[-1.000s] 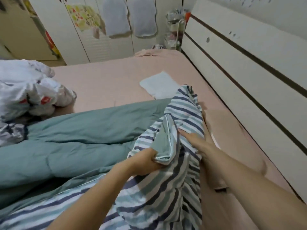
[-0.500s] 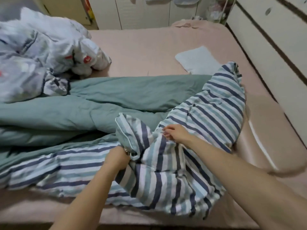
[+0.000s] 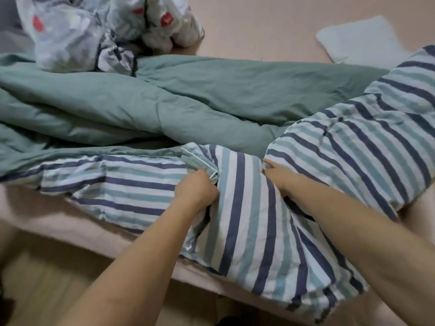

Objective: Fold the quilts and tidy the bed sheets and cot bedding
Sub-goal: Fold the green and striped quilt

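The striped quilt (image 3: 270, 184) lies bunched on the bed (image 3: 270, 31), partly hanging off its near edge. The left hand (image 3: 196, 187) grips a fold of it with its fingers curled tight. The right hand (image 3: 279, 174) digs into it; I cannot tell how its fingers sit. The quilt could slide off the bed, because so much hangs over.

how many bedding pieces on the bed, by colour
green and striped quilt: 1
white printed quilt: 1
pale folded cloth: 1
pink bed sheet: 1
total: 4
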Motion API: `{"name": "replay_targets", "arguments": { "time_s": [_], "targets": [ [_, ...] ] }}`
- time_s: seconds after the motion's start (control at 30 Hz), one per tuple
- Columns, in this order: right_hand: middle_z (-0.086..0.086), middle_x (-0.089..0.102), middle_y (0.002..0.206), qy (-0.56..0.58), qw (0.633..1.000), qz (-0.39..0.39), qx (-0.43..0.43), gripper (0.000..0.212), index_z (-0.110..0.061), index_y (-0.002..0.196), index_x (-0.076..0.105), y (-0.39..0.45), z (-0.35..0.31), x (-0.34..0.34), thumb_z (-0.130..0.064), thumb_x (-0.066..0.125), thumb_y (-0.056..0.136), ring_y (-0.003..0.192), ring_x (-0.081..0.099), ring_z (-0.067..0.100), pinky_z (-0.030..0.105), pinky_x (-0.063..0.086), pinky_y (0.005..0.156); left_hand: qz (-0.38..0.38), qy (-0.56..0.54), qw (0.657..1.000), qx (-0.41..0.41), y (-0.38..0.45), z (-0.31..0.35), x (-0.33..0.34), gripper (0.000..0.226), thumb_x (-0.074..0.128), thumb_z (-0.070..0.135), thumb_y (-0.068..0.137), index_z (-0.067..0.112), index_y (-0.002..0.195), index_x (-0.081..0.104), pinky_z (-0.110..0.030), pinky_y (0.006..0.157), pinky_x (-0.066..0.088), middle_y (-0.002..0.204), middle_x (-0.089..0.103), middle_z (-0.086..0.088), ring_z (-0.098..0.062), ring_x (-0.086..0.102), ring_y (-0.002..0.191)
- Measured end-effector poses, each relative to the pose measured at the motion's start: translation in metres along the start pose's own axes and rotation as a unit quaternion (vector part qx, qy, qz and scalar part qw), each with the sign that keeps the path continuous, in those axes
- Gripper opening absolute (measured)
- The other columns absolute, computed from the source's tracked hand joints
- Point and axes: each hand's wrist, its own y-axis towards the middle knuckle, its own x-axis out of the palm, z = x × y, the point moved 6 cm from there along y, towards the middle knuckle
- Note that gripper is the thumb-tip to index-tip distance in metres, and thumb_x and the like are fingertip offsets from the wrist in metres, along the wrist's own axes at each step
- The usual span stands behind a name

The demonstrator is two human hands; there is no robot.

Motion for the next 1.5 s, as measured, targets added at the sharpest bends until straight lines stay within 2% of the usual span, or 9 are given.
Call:
{"name": "replay_targets", "arguments": {
  "time_s": [0.17,0.47,0.7,0.8,0.97,1.07,1.27,1.4,1.5],
  "targets": [
    [0.001,0.067,0.103,-0.073,0.997,-0.035,-0.009,0.021,-0.031,0.073,0.048,-0.059,0.033,-0.026,-0.049,0.043,0.082,0.087,0.059,0.022,0.031,0.040,0.068,-0.023,-0.110,0.993,0.040,-0.026,0.022,-0.009,0.058,0.039,0.063,0.091,0.019,0.124,0.059,-0.036,0.091,0.042,0.128,0.061,-0.007,-0.030,0.056,0.114],
    [-0.001,0.066,0.094,0.035,0.959,0.060,0.274,0.004,-0.027,0.084,0.053,-0.318,0.188,-0.112,-0.030,0.055,0.082,0.090,0.060,0.022,0.031,0.039,0.064,-0.051,-0.086,0.965,0.242,-0.115,0.212,-0.044,0.077,0.079,0.037,0.074,0.013,0.138,0.045,-0.036,0.099,0.043,0.135,0.055,-0.007,-0.027,0.052,0.122],
    [0.013,0.065,0.093,0.072,0.836,0.232,0.492,0.005,-0.020,0.085,0.051,-0.593,0.257,-0.095,-0.020,0.054,0.081,0.083,0.058,0.034,0.031,0.030,0.059,0.055,-0.043,0.927,0.368,-0.217,0.392,-0.069,0.030,0.063,0.040,0.087,0.014,0.094,0.050,-0.035,0.069,0.043,0.098,0.060,-0.009,-0.029,0.054,0.084],
    [0.013,0.064,0.106,0.155,0.782,0.150,0.585,0.019,-0.016,0.103,0.059,-0.642,0.240,-0.020,-0.021,0.047,0.089,0.095,0.060,0.033,0.031,0.039,0.066,0.046,0.025,0.908,0.416,-0.259,0.444,-0.047,0.027,0.063,0.040,0.086,0.016,0.090,0.050,-0.034,0.069,0.043,0.091,0.056,-0.006,-0.027,0.052,0.080],
    [0.010,0.061,0.122,0.386,0.735,0.125,0.543,0.024,-0.016,0.113,0.058,-0.657,0.197,0.059,-0.017,0.054,0.090,0.108,0.057,0.028,0.023,0.039,0.078,-0.056,0.096,0.877,0.468,-0.301,0.455,0.035,0.017,0.066,0.029,0.084,0.014,0.086,0.060,-0.033,0.075,0.045,0.099,0.065,-0.012,-0.031,0.060,0.092],
    [-0.010,0.043,0.124,0.536,0.681,0.250,0.431,0.080,-0.026,0.139,0.037,-0.643,0.186,0.037,-0.031,0.079,0.071,0.112,0.042,0.009,0.021,0.032,0.088,-0.110,0.089,0.850,0.508,-0.315,0.445,0.063,0.019,0.062,0.023,0.089,0.005,0.096,0.065,-0.026,0.077,0.038,0.106,0.066,-0.015,-0.033,0.059,0.100],
    [-0.001,0.015,0.159,0.419,0.818,0.160,0.360,0.129,-0.036,0.152,-0.005,-0.580,0.197,-0.006,-0.044,0.084,0.059,0.144,0.022,0.024,0.041,0.025,0.116,-0.128,0.076,0.796,0.587,-0.337,0.442,0.068,0.014,0.055,0.019,0.093,0.012,0.092,0.067,-0.034,0.085,0.046,0.100,0.069,-0.007,-0.025,0.061,0.092],
    [0.007,0.024,0.156,0.549,0.764,0.120,0.318,0.121,-0.026,0.153,-0.008,-0.522,0.202,-0.008,-0.025,0.082,0.073,0.140,0.032,0.027,0.036,0.026,0.116,-0.103,0.046,0.787,0.606,-0.306,0.442,0.041,0.015,0.057,0.016,0.091,0.011,0.098,0.070,-0.034,0.083,0.046,0.098,0.071,-0.003,-0.020,0.063,0.091],
    [0.005,0.057,0.129,0.533,0.755,0.124,0.362,0.065,-0.015,0.135,0.047,-0.497,0.221,-0.012,-0.027,0.077,0.078,0.116,0.055,0.020,0.024,0.042,0.097,-0.074,0.060,0.798,0.595,-0.264,0.443,0.026,0.016,0.054,0.015,0.091,0.012,0.098,0.068,-0.034,0.077,0.043,0.099,0.070,-0.007,-0.026,0.062,0.092]
  ]
}}
